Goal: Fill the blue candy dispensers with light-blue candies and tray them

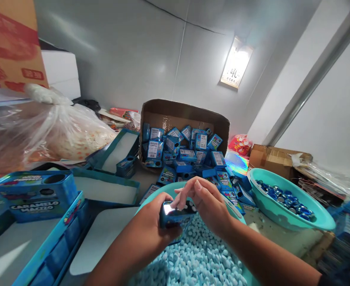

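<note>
My left hand [154,217] is wrapped around a small blue tin [175,220], held above a turquoise basin [148,195] full of pale blue candies [197,260]. Cupped over the tin's top, my right hand [207,202] has its fingers bent down and together at the opening. Whatever lies between those fingers is hidden. Beyond the basin, a cardboard box [222,119] on its side spills many blue tins [187,154] toward me.
At right, another turquoise basin [320,222] contains shiny blue lids [285,200]. A larger printed blue tin [41,196] sits at left beside open blue trays [106,186]. A clear plastic bag [64,131] bulges behind them. Cardboard [276,159] lies along the back right.
</note>
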A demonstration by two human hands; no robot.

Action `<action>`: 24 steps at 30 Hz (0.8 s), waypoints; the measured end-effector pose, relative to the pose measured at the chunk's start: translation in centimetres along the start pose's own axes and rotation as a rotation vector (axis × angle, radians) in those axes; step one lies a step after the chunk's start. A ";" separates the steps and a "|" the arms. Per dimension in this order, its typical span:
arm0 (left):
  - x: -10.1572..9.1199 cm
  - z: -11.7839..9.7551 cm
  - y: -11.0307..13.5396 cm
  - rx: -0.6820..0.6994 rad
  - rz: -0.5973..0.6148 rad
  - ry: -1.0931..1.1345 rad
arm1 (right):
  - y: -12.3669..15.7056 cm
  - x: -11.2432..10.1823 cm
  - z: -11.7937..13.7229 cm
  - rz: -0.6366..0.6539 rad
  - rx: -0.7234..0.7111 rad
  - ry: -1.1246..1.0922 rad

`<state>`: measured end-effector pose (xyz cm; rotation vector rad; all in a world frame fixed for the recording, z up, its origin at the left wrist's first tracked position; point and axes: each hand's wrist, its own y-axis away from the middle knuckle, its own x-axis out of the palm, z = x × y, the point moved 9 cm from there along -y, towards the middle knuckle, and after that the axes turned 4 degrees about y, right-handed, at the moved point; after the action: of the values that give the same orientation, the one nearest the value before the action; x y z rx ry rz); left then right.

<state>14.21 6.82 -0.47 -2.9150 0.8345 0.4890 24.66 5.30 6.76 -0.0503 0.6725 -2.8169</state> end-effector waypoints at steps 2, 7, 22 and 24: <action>0.0 -0.2 0.0 -0.009 -0.002 -0.006 | -0.1 -0.2 0.4 -0.003 -0.029 0.109; -1.3 -0.4 0.0 -0.027 -0.141 0.025 | 0.0 1.9 2.2 0.227 -0.214 0.550; -2.9 -0.2 -0.1 -0.007 -0.289 0.072 | -1.1 -2.5 1.3 -0.038 -0.136 0.603; -2.8 -0.3 -0.1 -0.018 -0.277 0.034 | -1.2 -2.6 1.0 -0.048 -0.135 0.588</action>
<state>12.13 8.24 0.69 -2.9953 0.4197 0.4253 27.01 6.57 8.22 0.7704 0.9857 -2.8243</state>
